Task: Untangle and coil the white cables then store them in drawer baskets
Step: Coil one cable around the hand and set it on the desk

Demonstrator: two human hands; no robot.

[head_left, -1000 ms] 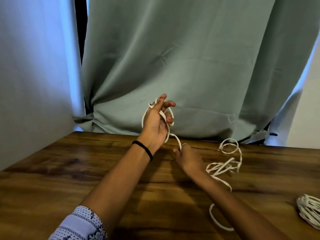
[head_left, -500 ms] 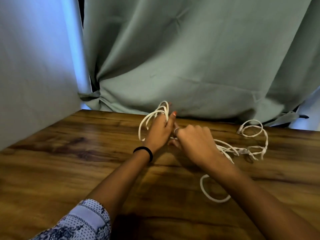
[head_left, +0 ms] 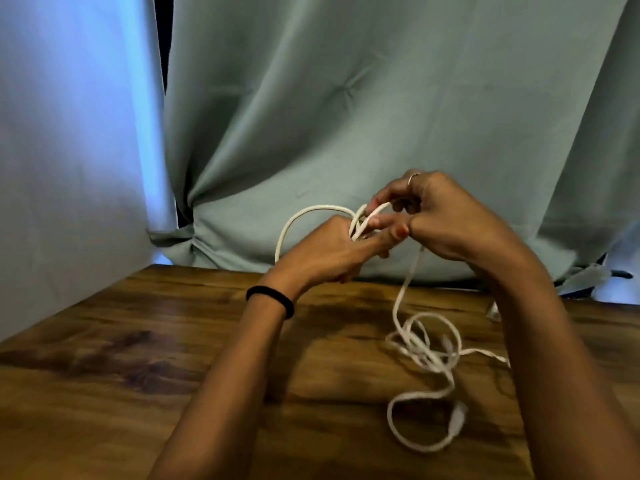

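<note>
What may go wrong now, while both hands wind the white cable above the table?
1. The white cable runs down into a loose tangle on the wooden table; pulling may tighten it into a knot.
2. The loops around the left hand look loose and may slip while the right hand feeds more.

- Cool blue daylight glows through the pale curtain (head_left: 69, 150) on your left and leaks in again at the far right edge.
- The wooden table (head_left: 138, 393) sits dim, with soft shadows under your forearms.
- The white cable (head_left: 420, 344) is blurred, and edges bow from the wide lens.
</note>
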